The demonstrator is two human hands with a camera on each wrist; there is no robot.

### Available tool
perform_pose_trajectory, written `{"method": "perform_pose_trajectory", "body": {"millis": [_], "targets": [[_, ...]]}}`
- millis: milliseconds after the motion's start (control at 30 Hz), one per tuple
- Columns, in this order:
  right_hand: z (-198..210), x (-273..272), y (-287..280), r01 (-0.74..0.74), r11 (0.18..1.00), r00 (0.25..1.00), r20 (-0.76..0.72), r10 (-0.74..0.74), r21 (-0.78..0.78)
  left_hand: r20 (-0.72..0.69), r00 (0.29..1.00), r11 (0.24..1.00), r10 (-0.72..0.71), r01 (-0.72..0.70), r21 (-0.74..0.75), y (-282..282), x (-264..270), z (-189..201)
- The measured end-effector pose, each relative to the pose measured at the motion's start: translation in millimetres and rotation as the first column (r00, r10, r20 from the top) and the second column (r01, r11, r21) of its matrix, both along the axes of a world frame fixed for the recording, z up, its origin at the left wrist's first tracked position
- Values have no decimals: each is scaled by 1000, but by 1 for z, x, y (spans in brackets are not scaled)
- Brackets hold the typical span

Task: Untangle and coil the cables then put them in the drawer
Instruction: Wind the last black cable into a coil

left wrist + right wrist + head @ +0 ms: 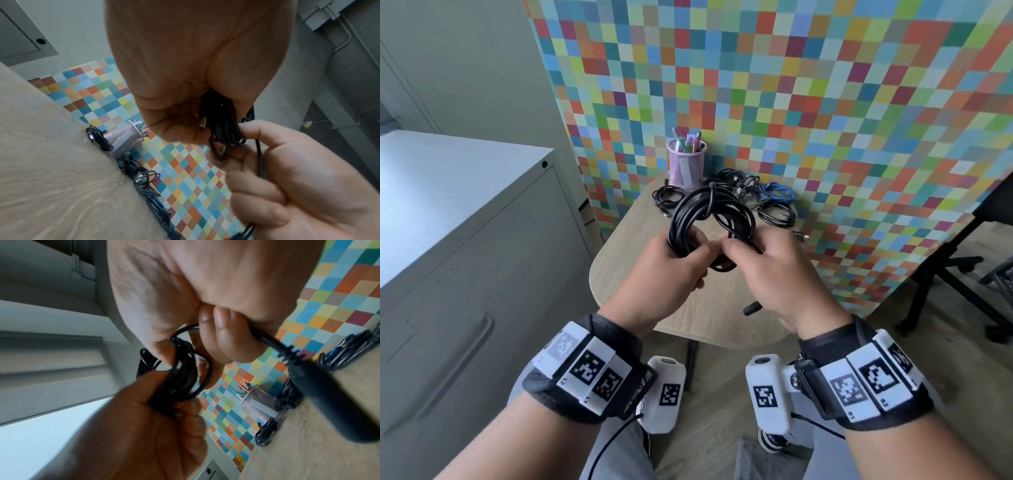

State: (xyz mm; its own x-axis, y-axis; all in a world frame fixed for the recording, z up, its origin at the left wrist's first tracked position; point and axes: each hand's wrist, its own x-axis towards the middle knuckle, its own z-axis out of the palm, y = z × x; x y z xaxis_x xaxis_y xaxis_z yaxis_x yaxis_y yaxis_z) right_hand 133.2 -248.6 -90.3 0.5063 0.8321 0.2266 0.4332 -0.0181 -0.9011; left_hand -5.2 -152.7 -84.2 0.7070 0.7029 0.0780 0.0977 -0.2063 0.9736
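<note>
Item: black cable [710, 219], wound into several loops and held in the air above the small wooden table [640, 267], in front of the person. The left hand [671, 270] has its fingers wrapped round the gathered bundle at its lower edge, likely to keep the turns from springing apart. The right hand [767, 270] pinches the loose tail between thumb and curled fingers just beside the bundle, probably to wrap or tuck it round the coil as a binding. Further stock: other coiled cables [753, 195], black and one blue, lie at the far end of the table near a pink mesh pen cup [686, 166], well apart from the hands; none appears to be in a drawer yet. A grey cabinet [465, 240] with a recessed handle stands to the left, its front closed; it may hold the drawer intended. View notes: the head camera alone shows the full loop shape and the cabinet. The left wrist camera shows a metal plug tip [203, 124] tucked inside the left fist, hidden from above. The right wrist camera shows the tail's thick moulded connector [333, 395] projecting past the right fingers, blurred.
</note>
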Motion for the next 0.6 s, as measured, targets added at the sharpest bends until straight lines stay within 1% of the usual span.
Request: {"method": "perform_pose_trajectory", "body": {"millis": [33, 133, 267, 367, 433, 500, 533, 600], "targets": [[-1, 0, 0, 9, 1000, 1000, 3, -9, 2, -20, 1000, 1000, -10, 9, -21, -1, 1, 0], [-3, 0, -1, 2, 1000, 997, 73, 0, -23, -40, 999, 997, -12, 9, -81, -1, 2, -1], [0, 3, -5, -48, 995, 997, 64, 53, -83, 3, 1000, 992, 24, -24, -127, -3, 0, 0], [9, 10, -13, -98, 991, 993, 59, 104, -91, 34, 994, 976, 107, -99, -197, 3, -3, 4], [18, 21, -24, -106, 993, 990, 84, 109, -48, 31, 987, 959, 158, -146, -241, 8, -6, 5], [27, 33, -33, -129, 992, 984, 126, 127, 3, 30, 985, 947, 170, -155, -283, 9, -9, 7], [30, 39, -37, -133, 991, 977, 170, 129, 13, 38, 986, 941, 163, -144, -305, 9, -10, 8], [29, 49, -39, -90, 996, 950, 302, 80, 20, 78, 988, 931, 130, -95, -352, 7, -11, 11]]}}
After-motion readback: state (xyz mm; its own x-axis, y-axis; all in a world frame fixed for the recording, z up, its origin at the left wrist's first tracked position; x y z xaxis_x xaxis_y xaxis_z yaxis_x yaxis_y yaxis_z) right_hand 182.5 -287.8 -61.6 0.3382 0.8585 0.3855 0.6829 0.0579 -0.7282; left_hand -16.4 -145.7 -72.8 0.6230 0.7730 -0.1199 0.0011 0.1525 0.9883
